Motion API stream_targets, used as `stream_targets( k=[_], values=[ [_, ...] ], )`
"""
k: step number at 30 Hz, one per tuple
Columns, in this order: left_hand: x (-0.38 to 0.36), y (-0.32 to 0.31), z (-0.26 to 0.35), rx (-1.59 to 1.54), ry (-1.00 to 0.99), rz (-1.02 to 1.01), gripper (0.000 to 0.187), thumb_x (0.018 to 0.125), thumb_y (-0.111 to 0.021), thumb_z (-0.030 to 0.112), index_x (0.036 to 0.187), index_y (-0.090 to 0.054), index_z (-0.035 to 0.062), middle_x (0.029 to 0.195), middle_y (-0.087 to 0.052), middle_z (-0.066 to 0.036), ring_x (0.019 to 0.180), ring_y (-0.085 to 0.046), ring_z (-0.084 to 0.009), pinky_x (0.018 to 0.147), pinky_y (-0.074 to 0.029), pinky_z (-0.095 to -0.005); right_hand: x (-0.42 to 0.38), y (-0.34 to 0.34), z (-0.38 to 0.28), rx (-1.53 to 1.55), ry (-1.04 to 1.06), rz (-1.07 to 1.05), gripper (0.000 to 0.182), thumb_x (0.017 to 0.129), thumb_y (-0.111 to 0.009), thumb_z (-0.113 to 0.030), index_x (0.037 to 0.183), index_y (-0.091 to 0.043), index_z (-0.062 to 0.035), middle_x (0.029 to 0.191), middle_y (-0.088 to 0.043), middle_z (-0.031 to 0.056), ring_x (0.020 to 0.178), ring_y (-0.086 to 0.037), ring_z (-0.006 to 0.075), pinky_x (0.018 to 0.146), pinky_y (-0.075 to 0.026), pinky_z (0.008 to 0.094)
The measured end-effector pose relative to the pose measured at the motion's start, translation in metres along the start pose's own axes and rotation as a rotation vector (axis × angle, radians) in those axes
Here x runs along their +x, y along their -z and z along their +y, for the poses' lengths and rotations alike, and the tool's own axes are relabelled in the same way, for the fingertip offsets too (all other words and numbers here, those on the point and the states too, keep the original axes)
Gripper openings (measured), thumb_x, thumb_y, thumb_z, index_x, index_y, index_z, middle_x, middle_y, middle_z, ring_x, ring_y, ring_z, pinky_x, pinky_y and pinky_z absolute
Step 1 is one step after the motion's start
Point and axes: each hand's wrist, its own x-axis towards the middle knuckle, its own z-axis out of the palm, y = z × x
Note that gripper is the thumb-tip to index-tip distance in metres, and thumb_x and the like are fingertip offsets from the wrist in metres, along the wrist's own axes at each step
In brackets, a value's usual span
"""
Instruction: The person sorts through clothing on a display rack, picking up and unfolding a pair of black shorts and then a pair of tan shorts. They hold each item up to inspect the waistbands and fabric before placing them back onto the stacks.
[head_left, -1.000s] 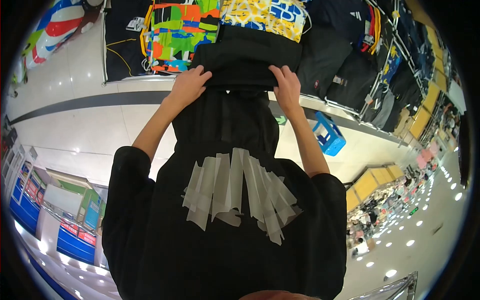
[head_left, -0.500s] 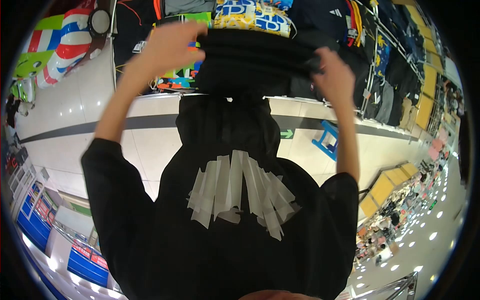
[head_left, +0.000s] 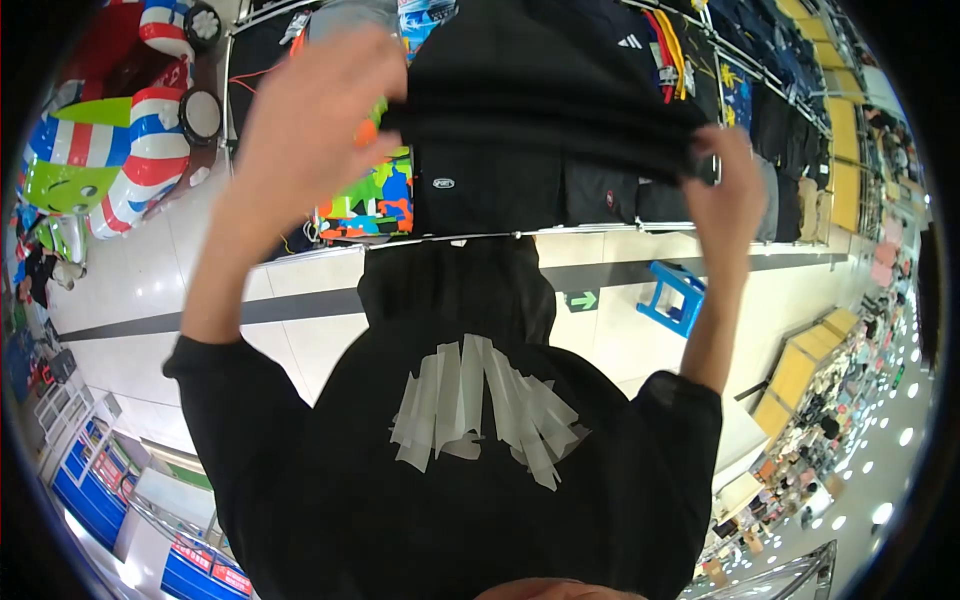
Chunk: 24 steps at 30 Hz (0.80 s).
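Observation:
A black garment [head_left: 550,105] stretches between my two hands above the display table, its near edge gathered in a band-like fold. My left hand [head_left: 315,125], smeared by motion, has its thumb and fingers closed about the garment's left end. At the right end, my right hand [head_left: 725,180] pinches the cloth between thumb and fingers. Under it lie a folded black garment with a small oval label [head_left: 470,195] and, to the left, a brightly patterned garment [head_left: 380,200]. The cloth hides part of the stock behind it.
The table's metal rail [head_left: 460,240] runs in front of me. A blue stool [head_left: 672,298] stands on the floor at right, near a green arrow marking [head_left: 582,300]. At far left is a colourful ride-on toy [head_left: 110,150]. More folded clothes [head_left: 790,130] lie at right.
Both hands have spread wider apart, the right one moving right, and the black garment is stretched and extends farther back. The view has shifted, showing more of the table's near edge.

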Motion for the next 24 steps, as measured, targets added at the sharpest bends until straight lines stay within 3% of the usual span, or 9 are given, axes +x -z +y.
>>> stream_targets(
  k=[2, 6, 8, 11, 15, 18, 24],
  values=[
    [-0.025, -0.047, 0.014, -0.011, -0.027, -0.032, 0.059, 0.063, -0.098, 0.017, 0.108, -0.06, 0.0101, 0.12, -0.062, -0.011, 0.112, -0.066, -0.0317, 0.093, -0.051, -0.0457, -0.034, -0.034, 0.003, -0.009, -0.029, -0.058, 0.055, 0.063, -0.079, 0.007, 0.115, -0.073, -0.0113, 0.108, -0.069, 0.0072, 0.101, -0.068, 0.032, 0.087, -0.052, 0.0418],
    [-0.099, -0.191, 0.014, -0.128, 0.133, -0.224, 0.058, 0.068, -0.096, 0.022, 0.111, -0.061, 0.0086, 0.113, -0.061, -0.011, 0.108, -0.063, -0.0324, 0.091, -0.049, -0.0451, -0.125, -0.173, 0.032, 0.143, -0.081, -0.118, 0.054, 0.062, -0.078, 0.007, 0.113, -0.074, -0.0114, 0.114, -0.068, 0.0116, 0.111, -0.065, 0.0355, 0.097, -0.048, 0.0488],
    [-0.139, -0.272, 0.005, -0.134, 0.19, -0.275, 0.057, 0.069, -0.096, 0.023, 0.111, -0.061, 0.0088, 0.111, -0.061, -0.011, 0.105, -0.063, -0.0323, 0.09, -0.049, -0.045, -0.182, -0.261, 0.052, 0.177, -0.109, -0.207, 0.058, 0.064, -0.079, 0.007, 0.118, -0.073, -0.0128, 0.119, -0.067, 0.011, 0.115, -0.064, 0.0346, 0.099, -0.048, 0.0496],
    [-0.181, -0.333, 0.012, -0.172, 0.28, -0.343, 0.051, 0.072, -0.093, 0.02, 0.11, -0.061, 0.0086, 0.109, -0.061, -0.01, 0.101, -0.064, -0.0322, 0.088, -0.049, -0.0445, -0.243, -0.331, 0.05, 0.164, -0.177, -0.378, 0.067, 0.067, -0.08, 0.005, 0.13, -0.067, -0.0142, 0.132, -0.062, 0.0111, 0.126, -0.059, 0.0353, 0.107, -0.046, 0.0501],
    [-0.215, -0.363, 0.032, -0.23, 0.311, -0.306, 0.038, 0.078, -0.086, 0.012, 0.106, -0.062, 0.008, 0.107, -0.061, -0.011, 0.099, -0.064, -0.0334, 0.086, -0.051, -0.0467, -0.261, -0.34, 0.033, 0.196, -0.338, -0.349, 0.064, 0.07, -0.085, 0.003, 0.129, -0.064, -0.008, 0.139, -0.06, 0.0146, 0.131, -0.056, 0.0401, 0.109, -0.044, 0.0521],
    [-0.219, -0.365, 0.037, -0.287, 0.303, -0.224, 0.033, 0.08, -0.081, 0.007, 0.107, -0.062, 0.0071, 0.107, -0.061, -0.011, 0.101, -0.065, -0.0334, 0.087, -0.052, -0.0469, -0.268, -0.333, 0.03, 0.199, -0.334, -0.298, 0.062, 0.072, -0.087, 0.0, 0.128, -0.063, -0.0064, 0.142, -0.059, 0.0164, 0.131, -0.056, 0.0416, 0.11, -0.043, 0.0526],
    [-0.209, -0.349, 0.036, -0.281, 0.369, -0.225, 0.036, 0.088, -0.083, 0.012, 0.118, -0.065, 0.0054, 0.121, -0.064, -0.013, 0.11, -0.066, -0.0362, 0.093, -0.054, -0.0468, -0.282, -0.313, 0.016, 0.187, -0.216, -0.322, 0.047, 0.088, -0.085, -0.014, 0.13, -0.064, -0.0046, 0.151, -0.057, 0.019, 0.133, -0.056, 0.0428, 0.108, -0.046, 0.054]
  ],
)
